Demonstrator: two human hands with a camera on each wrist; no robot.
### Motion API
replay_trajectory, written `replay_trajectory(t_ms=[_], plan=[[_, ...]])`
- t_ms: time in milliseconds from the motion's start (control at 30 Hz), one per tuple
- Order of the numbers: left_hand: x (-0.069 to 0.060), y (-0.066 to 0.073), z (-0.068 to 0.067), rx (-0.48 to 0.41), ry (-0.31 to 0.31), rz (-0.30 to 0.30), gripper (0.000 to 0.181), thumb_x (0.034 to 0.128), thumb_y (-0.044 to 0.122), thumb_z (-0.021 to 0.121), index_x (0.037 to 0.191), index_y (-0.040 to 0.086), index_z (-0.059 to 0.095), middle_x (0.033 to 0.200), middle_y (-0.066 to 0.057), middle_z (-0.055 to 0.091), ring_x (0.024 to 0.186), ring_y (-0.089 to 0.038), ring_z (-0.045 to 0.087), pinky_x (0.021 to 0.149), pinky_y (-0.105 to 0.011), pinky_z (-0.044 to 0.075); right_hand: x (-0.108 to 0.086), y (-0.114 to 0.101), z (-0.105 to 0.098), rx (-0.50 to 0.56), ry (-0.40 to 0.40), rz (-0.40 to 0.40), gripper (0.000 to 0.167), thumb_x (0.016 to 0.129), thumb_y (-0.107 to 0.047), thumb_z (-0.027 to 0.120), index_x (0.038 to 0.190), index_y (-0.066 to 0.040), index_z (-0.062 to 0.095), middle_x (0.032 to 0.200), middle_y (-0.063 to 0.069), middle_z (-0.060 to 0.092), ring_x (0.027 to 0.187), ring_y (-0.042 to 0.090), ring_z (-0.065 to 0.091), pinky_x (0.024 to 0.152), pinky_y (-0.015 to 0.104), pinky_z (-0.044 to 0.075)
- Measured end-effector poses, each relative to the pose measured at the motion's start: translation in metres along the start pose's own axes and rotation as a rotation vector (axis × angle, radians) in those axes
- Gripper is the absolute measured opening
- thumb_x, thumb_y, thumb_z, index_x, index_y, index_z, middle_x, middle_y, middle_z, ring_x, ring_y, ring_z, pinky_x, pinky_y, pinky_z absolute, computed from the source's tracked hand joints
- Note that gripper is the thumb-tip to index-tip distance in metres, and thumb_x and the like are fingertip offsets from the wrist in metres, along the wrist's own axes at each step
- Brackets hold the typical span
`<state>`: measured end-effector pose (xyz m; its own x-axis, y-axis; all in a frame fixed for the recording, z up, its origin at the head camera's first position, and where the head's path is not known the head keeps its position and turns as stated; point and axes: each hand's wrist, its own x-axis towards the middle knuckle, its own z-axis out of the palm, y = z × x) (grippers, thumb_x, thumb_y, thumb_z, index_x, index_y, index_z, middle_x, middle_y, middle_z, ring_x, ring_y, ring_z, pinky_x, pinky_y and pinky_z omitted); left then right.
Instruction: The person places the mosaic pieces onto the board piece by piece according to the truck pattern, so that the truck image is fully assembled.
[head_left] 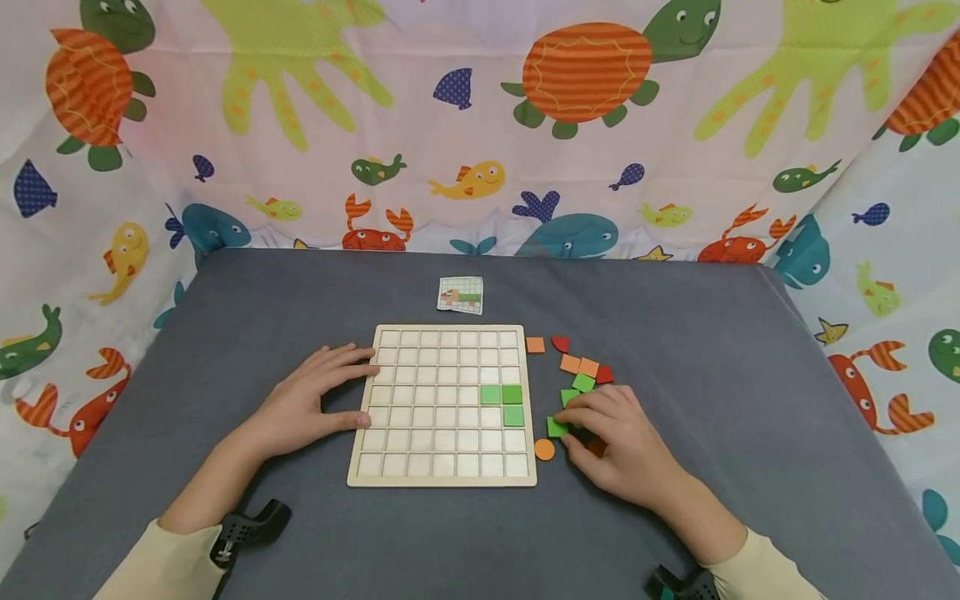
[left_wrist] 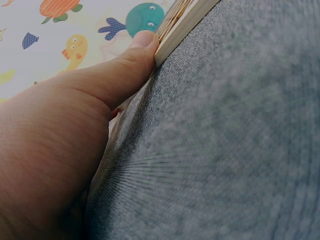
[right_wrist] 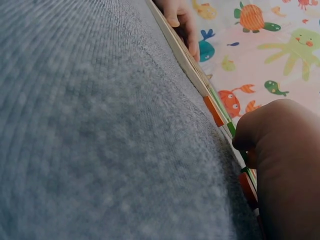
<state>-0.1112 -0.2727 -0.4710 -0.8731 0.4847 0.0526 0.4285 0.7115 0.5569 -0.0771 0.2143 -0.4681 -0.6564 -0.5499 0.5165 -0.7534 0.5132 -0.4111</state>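
Observation:
A wooden grid board (head_left: 442,482) lies on the grey cloth, with several green squares (head_left: 512,394) set in cells on its right side. My left hand (head_left: 303,404) rests at the board's left edge, fingers spread and touching the frame. In the left wrist view its thumb presses against the board's edge (left_wrist: 182,32). To the right of the board, my right hand (head_left: 618,442) pinches a green square tile (head_left: 556,427) between thumb and fingertips. Under that hand an orange-brown piece (head_left: 597,447) is partly hidden.
Loose pieces lie right of the board: an orange circle (head_left: 544,450), orange squares (head_left: 570,363), green squares (head_left: 583,382), a red square (head_left: 604,374) and a red rounded piece (head_left: 560,343). A small pattern card (head_left: 461,295) lies behind the board. A patterned curtain (head_left: 450,125) hangs beyond.

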Motion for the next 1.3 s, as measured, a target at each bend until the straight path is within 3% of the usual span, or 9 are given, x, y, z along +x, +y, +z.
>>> replay_trajectory(t_ms=[333,500,900,1300], plan=[[-0.001,0.002,0.002,-0.019,0.002,-0.008,0.081,0.0897,0.061,0.085,0.158,0.026,0.061,0.173,0.002,0.042,0.165,-0.034,0.026,0.136,-0.057,0.010,0.002,-0.002,0.000,0.004,0.016,0.011,0.026,0.086,-0.009,0.086,0.111,-0.014,0.083,0.112,-0.006,0.074,0.104,0.017,0.062,0.093,0.039,0.041],[-0.003,0.001,0.000,0.009,0.015,0.000,0.080,0.0909,0.060,0.084,0.159,0.026,0.060,0.173,0.002,0.043,0.165,-0.033,0.026,0.136,-0.056,0.011,0.007,-0.004,0.002,-0.011,0.044,-0.023,0.026,0.085,-0.008,0.086,0.111,-0.013,0.083,0.111,-0.004,0.074,0.103,0.019,0.063,0.092,0.041,0.042],[-0.005,0.000,0.003,0.028,0.015,0.020,0.080,0.0932,0.057,0.084,0.161,0.023,0.058,0.173,0.000,0.043,0.165,-0.035,0.026,0.135,-0.059,0.013,0.013,-0.005,0.012,-0.016,0.008,0.007,0.024,0.090,-0.011,0.084,0.114,-0.013,0.083,0.114,-0.002,0.074,0.104,0.020,0.064,0.094,0.046,0.045],[-0.002,-0.001,0.000,0.030,0.015,0.027,0.081,0.0916,0.058,0.084,0.161,0.025,0.059,0.173,0.003,0.042,0.165,-0.033,0.026,0.136,-0.056,0.012,0.030,-0.012,0.021,-0.008,0.005,-0.051,0.022,0.092,-0.013,0.082,0.114,-0.011,0.083,0.114,-0.001,0.074,0.103,0.020,0.064,0.089,0.043,0.046]])
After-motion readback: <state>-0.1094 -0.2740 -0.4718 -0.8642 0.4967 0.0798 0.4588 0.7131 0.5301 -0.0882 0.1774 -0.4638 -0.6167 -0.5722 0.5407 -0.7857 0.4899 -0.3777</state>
